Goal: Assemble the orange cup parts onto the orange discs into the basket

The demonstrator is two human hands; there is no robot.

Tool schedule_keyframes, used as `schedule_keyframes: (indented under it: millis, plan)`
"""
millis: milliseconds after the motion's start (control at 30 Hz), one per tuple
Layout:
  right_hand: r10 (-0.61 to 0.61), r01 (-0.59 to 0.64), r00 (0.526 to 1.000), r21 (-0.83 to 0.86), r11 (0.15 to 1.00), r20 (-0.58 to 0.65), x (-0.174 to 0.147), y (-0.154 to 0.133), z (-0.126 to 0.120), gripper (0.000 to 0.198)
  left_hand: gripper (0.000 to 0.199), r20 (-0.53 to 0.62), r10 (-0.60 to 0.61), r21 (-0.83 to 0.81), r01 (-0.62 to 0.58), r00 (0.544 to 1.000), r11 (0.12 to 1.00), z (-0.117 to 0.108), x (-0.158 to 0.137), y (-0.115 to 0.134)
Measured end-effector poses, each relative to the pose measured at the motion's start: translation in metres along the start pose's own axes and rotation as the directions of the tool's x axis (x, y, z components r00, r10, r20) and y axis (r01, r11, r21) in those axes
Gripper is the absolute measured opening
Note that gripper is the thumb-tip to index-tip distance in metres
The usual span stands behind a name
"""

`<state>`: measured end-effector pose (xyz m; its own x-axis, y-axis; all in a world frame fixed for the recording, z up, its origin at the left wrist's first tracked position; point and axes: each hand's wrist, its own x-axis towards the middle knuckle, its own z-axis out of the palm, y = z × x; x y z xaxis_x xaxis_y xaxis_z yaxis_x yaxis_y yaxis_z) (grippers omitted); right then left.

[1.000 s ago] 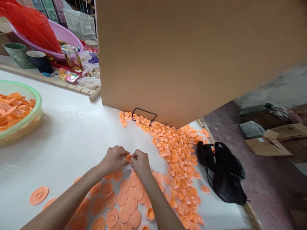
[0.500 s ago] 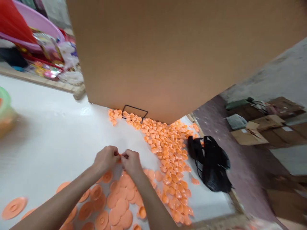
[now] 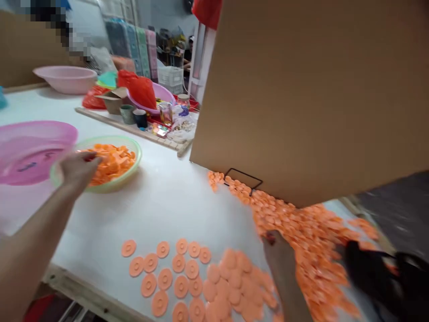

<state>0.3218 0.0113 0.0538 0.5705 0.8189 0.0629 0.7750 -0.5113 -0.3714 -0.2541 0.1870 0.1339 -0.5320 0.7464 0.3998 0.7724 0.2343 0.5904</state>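
Observation:
My left hand (image 3: 78, 169) reaches over the near side of a pale green bowl (image 3: 136, 163) heaped with orange plastic pieces (image 3: 115, 161). Its fingers are drawn together; blur hides what they hold. At the left edge of a large heap of small orange cups (image 3: 308, 237) is my right hand (image 3: 278, 248), fingers curled in, and I cannot make out anything between them. Flat orange discs with ring-shaped centres (image 3: 165, 278) lie spread on the white table (image 3: 150, 210). Plain round orange discs (image 3: 228, 286) overlap in a pile between these and my right forearm.
A big cardboard sheet (image 3: 301, 98) stands behind the heap, beside a black wire frame (image 3: 243, 179). A pink basin (image 3: 36, 134) sits left of the bowl. Black bags (image 3: 378, 277) lie at the right. Wooden strips (image 3: 127, 129) edge the table; cups and bags stand beyond.
My hands were together over the discs, pinching a small orange piece. They have parted: left to the green bowl, right to the heap of cups. The view has swung left.

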Motion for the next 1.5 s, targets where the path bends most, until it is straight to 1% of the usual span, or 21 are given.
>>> schedule_keyframes:
  millis: [67,100,167,200,233,300,367,400,467,567,633,700,767,833,1000,1067,1133,1200,1300,1367,1500]
  plan:
    - [-0.078,0.078,0.996,-0.002,0.997,-0.034,-0.003,-0.003,0.010,0.010,0.042,-0.097,0.110,-0.022,-0.113,0.989,0.993,0.012,-0.016,0.002]
    - [-0.090,0.091,0.995,0.009,0.996,-0.044,-0.003,-0.002,0.015,0.011,0.041,-0.096,0.187,-0.073,-0.194,0.978,0.978,0.019,-0.035,0.008]
    - [-0.065,0.068,0.997,0.058,0.996,-0.049,-0.002,0.002,0.021,0.013,0.032,0.049,0.377,-0.266,-0.352,0.925,0.897,0.033,-0.087,0.027]
    - [-0.036,0.041,0.998,0.101,0.994,-0.047,-0.002,0.005,0.022,0.014,0.027,0.232,0.492,-0.420,-0.370,0.839,0.829,0.040,-0.118,0.037]
    - [0.000,0.007,0.999,0.151,0.989,-0.048,-0.001,0.006,0.023,0.015,0.021,0.347,0.584,-0.501,-0.382,0.734,0.777,0.047,-0.150,0.047]
    - [0.060,-0.046,0.997,0.265,0.963,-0.045,-0.001,0.007,0.025,0.021,0.013,0.527,0.694,-0.578,-0.391,0.490,0.716,0.061,-0.206,0.061]
    - [0.072,-0.057,0.997,0.360,0.931,-0.029,0.000,0.003,0.027,0.029,0.021,0.638,0.689,-0.554,-0.417,0.345,0.721,0.072,-0.245,0.069]
    - [0.060,-0.048,0.998,0.389,0.920,-0.020,0.001,-0.001,0.029,0.031,0.023,0.674,0.668,-0.529,-0.424,0.316,0.735,0.077,-0.256,0.071]
    - [0.029,-0.019,0.999,0.419,0.908,-0.017,0.003,-0.011,0.033,0.032,0.020,0.710,0.624,-0.482,-0.421,0.327,0.768,0.084,-0.265,0.075]
    - [-0.026,0.051,0.998,0.419,0.907,-0.065,0.004,-0.037,0.040,0.031,0.021,0.711,0.582,-0.439,-0.397,0.395,0.806,0.087,-0.261,0.084]
    - [-0.087,0.094,0.996,0.435,0.895,-0.038,0.001,-0.059,0.045,0.030,0.020,0.700,0.586,-0.445,-0.393,0.408,0.805,0.086,-0.260,0.091]
    - [-0.174,0.119,0.982,0.465,0.877,0.078,-0.006,-0.081,0.051,0.029,0.025,0.696,0.619,-0.478,-0.408,0.363,0.778,0.084,-0.265,0.097]
    - [-0.284,0.152,0.936,0.488,0.859,0.209,-0.015,-0.100,0.059,0.027,0.031,0.699,0.647,-0.501,-0.436,0.306,0.748,0.083,-0.272,0.101]
    - [-0.350,0.168,0.893,0.511,0.843,0.283,-0.023,-0.111,0.067,0.022,0.024,0.699,0.654,-0.502,-0.452,0.290,0.737,0.085,-0.278,0.102]
    - [-0.239,0.004,0.889,0.515,0.857,0.390,-0.033,-0.112,0.069,0.022,0.016,0.664,0.613,-0.444,-0.435,0.427,0.784,0.094,-0.277,0.096]
    - [-0.255,0.096,0.912,0.436,0.895,0.323,-0.035,-0.108,0.060,0.029,0.025,0.650,0.611,-0.444,-0.427,0.452,0.788,0.096,-0.274,0.094]
    - [-0.334,0.257,0.910,0.299,0.919,0.245,-0.037,-0.105,0.050,0.040,0.031,0.647,0.620,-0.458,-0.425,0.443,0.781,0.095,-0.272,0.092]
    - [-0.447,0.407,0.865,0.201,0.891,0.229,-0.041,-0.102,0.042,0.039,0.029,0.646,0.632,-0.470,-0.429,0.428,0.771,0.094,-0.271,0.090]
    - [-0.590,0.539,0.780,0.256,0.803,0.210,-0.045,-0.098,0.036,0.037,0.020,0.643,0.635,-0.474,-0.429,0.428,0.769,0.092,-0.272,0.088]
    - [-0.577,0.504,0.804,0.352,0.789,0.144,-0.045,-0.095,0.037,0.038,0.019,0.645,0.634,-0.475,-0.425,0.428,0.770,0.093,-0.272,0.087]
    - [-0.368,0.292,0.924,0.432,0.853,0.102,-0.039,-0.092,0.050,0.029,0.018,0.651,0.628,-0.469,-0.425,0.425,0.774,0.093,-0.271,0.086]
